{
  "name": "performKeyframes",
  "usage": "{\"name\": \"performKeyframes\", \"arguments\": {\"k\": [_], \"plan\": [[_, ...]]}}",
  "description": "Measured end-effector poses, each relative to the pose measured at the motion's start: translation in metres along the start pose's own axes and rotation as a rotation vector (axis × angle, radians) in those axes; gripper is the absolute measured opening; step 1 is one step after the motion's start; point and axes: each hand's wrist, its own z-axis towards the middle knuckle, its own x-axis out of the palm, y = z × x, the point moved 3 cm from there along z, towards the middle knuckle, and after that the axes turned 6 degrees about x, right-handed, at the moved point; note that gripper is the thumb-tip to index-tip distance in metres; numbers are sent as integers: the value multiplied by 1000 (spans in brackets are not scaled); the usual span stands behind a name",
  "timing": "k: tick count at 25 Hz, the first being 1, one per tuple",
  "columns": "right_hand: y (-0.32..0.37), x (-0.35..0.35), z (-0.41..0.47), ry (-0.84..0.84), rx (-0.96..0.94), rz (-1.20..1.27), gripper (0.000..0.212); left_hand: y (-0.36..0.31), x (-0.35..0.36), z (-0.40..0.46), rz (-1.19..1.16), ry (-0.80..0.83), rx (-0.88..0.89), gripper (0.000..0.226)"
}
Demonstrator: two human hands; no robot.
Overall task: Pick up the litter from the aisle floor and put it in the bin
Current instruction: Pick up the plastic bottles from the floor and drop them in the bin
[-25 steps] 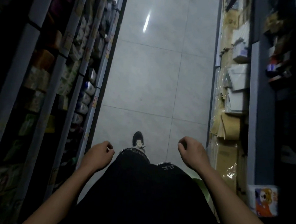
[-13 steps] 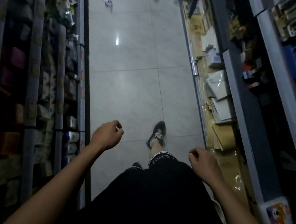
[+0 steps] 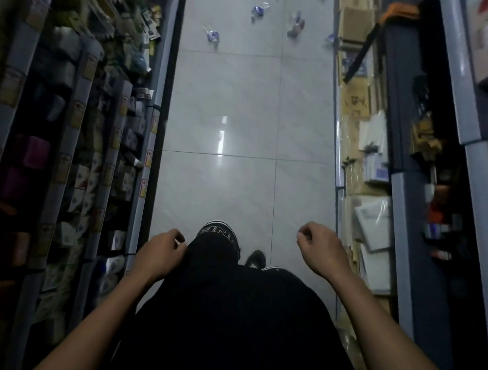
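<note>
Far up the aisle: crumpled blue plastic wrappers (image 3: 211, 35) on pale tiles (image 3: 222, 97).
Left hand (image 3: 158, 254): relaxed, empty.
Right hand (image 3: 320, 251): relaxed, empty.

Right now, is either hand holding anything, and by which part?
Nothing held. Left hand and right hand are loosely curled and empty; the litter lies on the floor ahead.
</note>
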Motion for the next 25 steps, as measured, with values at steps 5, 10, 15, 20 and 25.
{"name": "performKeyframes", "arguments": {"k": [5,10,15,20,25], "plan": [[68,-60,121,10,-77,-39,17,-2,-45,79,-109,-8,-94,20],[123,-113,223,-2,-5,-55,15,-34,-127,199,-136,14,-72,19],[148,-160,294,-25,111,-14,14,-98,-225,334,-35,48,70,22],[153,-209,368,-51,217,80,12,-178,-306,457,49,45,165,25],[162,-272,491,-48,235,163,11,-254,-357,569,80,44,181,26]]}}
